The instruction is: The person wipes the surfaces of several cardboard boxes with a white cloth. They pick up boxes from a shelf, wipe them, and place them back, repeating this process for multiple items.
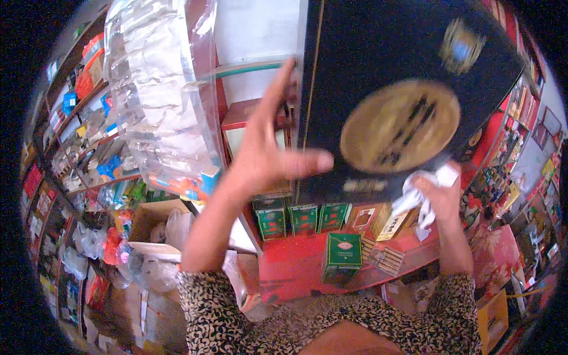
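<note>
A large black box [367, 53] with a gold oval on its face stands tilted in front of me, its lower edge above a red surface. My left hand [263, 148] is at its left edge, thumb across the front face and the other fingers stretched along the side. At the lower right corner, my right hand [441, 192] is closed on a crumpled white cloth [408, 198], held against the box. The box is blurred, and what lies behind it is hidden.
Green boxes [342, 251] and a gold-and-white box [393, 225] stand on the red surface [290, 272] below. Clear plastic packaging [160, 83] hangs at upper left. An open cardboard box [154, 248] sits at left. Crowded shelves [89, 142] line both sides.
</note>
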Action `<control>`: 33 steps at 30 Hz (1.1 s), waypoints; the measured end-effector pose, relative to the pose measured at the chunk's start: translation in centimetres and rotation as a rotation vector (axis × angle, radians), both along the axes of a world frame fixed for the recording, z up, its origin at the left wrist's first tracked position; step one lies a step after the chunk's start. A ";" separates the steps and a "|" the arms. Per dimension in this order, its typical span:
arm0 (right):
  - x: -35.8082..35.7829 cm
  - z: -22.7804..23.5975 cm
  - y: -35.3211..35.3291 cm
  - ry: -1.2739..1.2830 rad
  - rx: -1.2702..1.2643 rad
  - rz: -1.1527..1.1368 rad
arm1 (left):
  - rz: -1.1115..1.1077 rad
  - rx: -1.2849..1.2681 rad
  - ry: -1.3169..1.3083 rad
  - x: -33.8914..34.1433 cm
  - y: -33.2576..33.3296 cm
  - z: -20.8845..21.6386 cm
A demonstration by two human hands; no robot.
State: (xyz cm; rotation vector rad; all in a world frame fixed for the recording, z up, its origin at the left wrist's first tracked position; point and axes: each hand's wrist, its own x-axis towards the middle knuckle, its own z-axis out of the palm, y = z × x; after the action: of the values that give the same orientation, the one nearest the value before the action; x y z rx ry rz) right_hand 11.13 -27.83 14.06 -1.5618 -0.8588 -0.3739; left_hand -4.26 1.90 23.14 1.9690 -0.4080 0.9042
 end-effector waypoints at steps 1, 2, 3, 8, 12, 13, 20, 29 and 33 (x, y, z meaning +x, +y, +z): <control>-1.4 2.9 1.0 0.037 0.115 0.078 | -0.021 0.034 -0.062 0.7 0.1 2.2; -2.2 5.5 2.2 0.048 0.055 0.051 | -0.018 0.015 -0.067 0.9 0.7 4.0; -2.1 7.4 2.8 0.023 0.119 0.097 | -0.085 0.000 -0.090 1.4 1.7 6.1; 0.0 14.9 6.0 -0.159 0.236 0.015 | -0.204 0.059 -0.201 0.8 0.9 13.3; 1.8 18.3 7.9 -0.221 0.167 0.006 | -0.478 -0.149 -0.064 6.2 5.4 17.0; 0.1 18.5 9.3 -0.234 0.237 0.123 | -0.507 -0.205 -0.010 6.3 6.5 17.4; 1.5 20.9 12.0 -0.270 0.063 0.229 | -0.246 -0.355 -0.238 6.5 7.4 15.9; 7.3 23.5 17.2 -0.265 -0.082 0.178 | -0.168 -0.446 -0.206 8.5 11.4 14.5; 10.0 24.0 18.8 -0.231 -0.135 0.143 | -0.112 -0.504 -0.143 9.2 12.3 14.8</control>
State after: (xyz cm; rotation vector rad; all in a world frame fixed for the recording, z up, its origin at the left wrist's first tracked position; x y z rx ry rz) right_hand 21.11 -8.99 38.02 -1.5897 -1.1895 -0.4043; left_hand 4.96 14.23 37.92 1.4158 -0.3283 0.9691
